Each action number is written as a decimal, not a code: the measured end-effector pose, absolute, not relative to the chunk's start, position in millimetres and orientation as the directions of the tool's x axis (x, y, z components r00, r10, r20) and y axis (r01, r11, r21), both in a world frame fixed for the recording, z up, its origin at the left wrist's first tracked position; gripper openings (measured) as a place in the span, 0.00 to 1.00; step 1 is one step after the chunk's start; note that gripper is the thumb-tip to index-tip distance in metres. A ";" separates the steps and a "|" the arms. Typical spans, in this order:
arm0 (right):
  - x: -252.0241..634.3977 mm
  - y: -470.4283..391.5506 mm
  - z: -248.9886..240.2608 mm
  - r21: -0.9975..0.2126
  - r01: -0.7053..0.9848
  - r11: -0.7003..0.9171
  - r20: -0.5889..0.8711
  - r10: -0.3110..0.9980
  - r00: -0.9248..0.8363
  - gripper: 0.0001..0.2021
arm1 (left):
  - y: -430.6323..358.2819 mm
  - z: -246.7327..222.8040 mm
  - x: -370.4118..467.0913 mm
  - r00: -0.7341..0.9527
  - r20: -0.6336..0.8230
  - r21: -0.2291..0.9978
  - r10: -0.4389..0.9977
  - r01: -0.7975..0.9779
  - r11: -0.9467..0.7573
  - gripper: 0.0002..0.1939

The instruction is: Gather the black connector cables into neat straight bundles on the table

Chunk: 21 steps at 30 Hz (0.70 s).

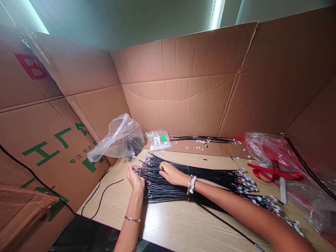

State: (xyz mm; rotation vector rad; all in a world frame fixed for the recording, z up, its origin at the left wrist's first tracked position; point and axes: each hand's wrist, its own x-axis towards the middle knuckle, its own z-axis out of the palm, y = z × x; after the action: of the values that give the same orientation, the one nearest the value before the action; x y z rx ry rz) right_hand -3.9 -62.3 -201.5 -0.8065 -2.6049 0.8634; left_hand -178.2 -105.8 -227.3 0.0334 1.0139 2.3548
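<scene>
Bundles of black cables [168, 196] lie side by side across the wooden table, with white connectors [245, 180] at their right ends and thin coloured wires at their left ends. My left hand [135, 177] is closed at the left ends, its fingers around a black cable near the wire tips. Farther right, my right hand [173, 174] lies over the bundle with curled fingers, gripping a black cable; its fingertips are partly hidden. One single cable [225, 224] slants from beneath my right forearm towards the front edge.
Cardboard walls [178, 91] enclose the table [160, 222]. Along the back stand a clear plastic bag [118, 134] with black contents, a small labelled bag [158, 140] and several long cables [202, 139]. Red ribbon [275, 171] and crumpled plastic [301, 189] lie at right.
</scene>
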 end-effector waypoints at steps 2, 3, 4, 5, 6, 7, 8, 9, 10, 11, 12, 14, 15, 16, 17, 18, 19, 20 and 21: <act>-4.0 -58.7 -200.8 -0.647 0.428 0.632 0.058 0.600 -0.798 0.02 | -103.4 -227.4 -178.8 -0.832 -0.200 0.669 0.517 -0.501 -0.548 0.14; -4.0 -58.2 -200.0 -0.641 0.435 0.632 0.049 0.600 -0.799 0.02 | -102.5 -227.1 -179.0 -0.828 -0.198 0.668 0.525 -0.506 -0.546 0.14; -3.9 -58.5 -199.0 -0.625 0.440 0.645 0.045 0.592 -0.804 0.03 | -101.9 -226.7 -179.1 -0.822 -0.193 0.668 0.535 -0.510 -0.542 0.13; -3.7 -59.6 -197.9 -0.602 0.442 0.666 0.043 0.579 -0.814 0.03 | -101.6 -226.2 -179.4 -0.817 -0.187 0.670 0.545 -0.512 -0.538 0.12; -3.4 -61.2 -196.8 -0.575 0.442 0.689 0.042 0.564 -0.825 0.04 | -101.5 -225.8 -179.8 -0.813 -0.180 0.672 0.553 -0.512 -0.535 0.12; -3.0 -63.2 -195.8 -0.548 0.441 0.711 0.039 0.548 -0.835 0.04 | -101.6 -225.7 -180.3 -0.812 -0.174 0.675 0.557 -0.511 -0.532 0.11; -2.5 -65.3 -194.9 -0.523 0.440 0.730 0.032 0.533 -0.845 0.05 | -101.9 -225.8 -180.9 -0.812 -0.172 0.679 0.557 -0.507 -0.530 0.10; -2.0 -67.3 -194.3 -0.504 0.439 0.744 0.025 0.521 -0.853 0.05 | -102.2 -226.2 -181.7 -0.815 -0.174 0.684 0.553 -0.504 -0.528 0.09; -1.3 -69.1 -193.9 -0.489 0.440 0.753 0.017 0.513 -0.858 0.05 | -102.6 -226.9 -182.5 -0.817 -0.178 0.688 0.549 -0.502 -0.524 0.08; -0.7 -70.6 -193.7 -0.479 0.440 0.760 0.013 0.507 -0.862 0.06 | -102.9 -227.7 -183.3 -0.817 -0.182 0.692 0.546 -0.502 -0.519 0.08; -0.1 -71.6 -193.9 -0.474 0.437 0.765 0.011 0.501 -0.865 0.06 | -103.2 -228.8 -184.1 -0.814 -0.186 0.695 0.549 -0.504 -0.512 0.08; 0.7 -72.1 -195.1 -0.478 0.428 0.767 0.014 0.493 -0.870 0.06 | -103.3 -231.1 -185.1 -0.804 -0.186 0.704 0.564 -0.510 -0.494 0.11; 0.9 -71.6 -196.2 -0.491 0.419 0.764 0.020 0.491 -0.871 0.05 | -103.0 -232.4 -185.4 -0.800 -0.183 0.709 0.571 -0.510 -0.487 0.13; 0.8 -70.9 -197.6 -0.515 0.406 0.755 0.030 0.489 -0.872 0.05 | -102.6 -233.6 -185.6 -0.798 -0.179 0.714 0.575 -0.508 -0.482 0.16; 0.4 -69.8 -199.2 -0.551 0.384 0.741 0.048 0.488 -0.872 0.03 | -102.0 -234.8 -185.8 -0.799 -0.174 0.719 0.576 -0.503 -0.480 0.18; -0.3 -68.7 -201.0 -0.597 0.360 0.717 0.068 0.493 -0.867 0.02 | -101.3 -236.0 -185.9 -0.801 -0.168 0.723 0.575 -0.497 -0.480 0.19; -1.3 -67.5 -202.9 -0.648 0.336 0.684 0.084 0.503 -0.860 0.02 | -100.6 -237.0 -186.1 -0.804 -0.162 0.727 0.572 -0.489 -0.482 0.21; -2.5 -66.4 -204.7 -0.702 0.315 0.638 0.088 0.517 -0.852 0.04 | -99.9 -237.9 -186.2 -0.806 -0.152 0.733 0.572 -0.480 -0.481 0.21; -4.0 -65.3 -206.2 -0.758 0.301 0.578 0.073 0.533 -0.843 0.06 | -99.3 -238.4 -186.4 -0.807 -0.142 0.740 0.574 -0.471 -0.480 0.21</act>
State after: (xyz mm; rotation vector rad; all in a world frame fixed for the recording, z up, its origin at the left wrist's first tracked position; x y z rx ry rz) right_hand -4.0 -65.3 -206.2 -0.6847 -2.5189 1.1294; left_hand -186.4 -99.3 -238.4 0.1656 1.0836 2.2720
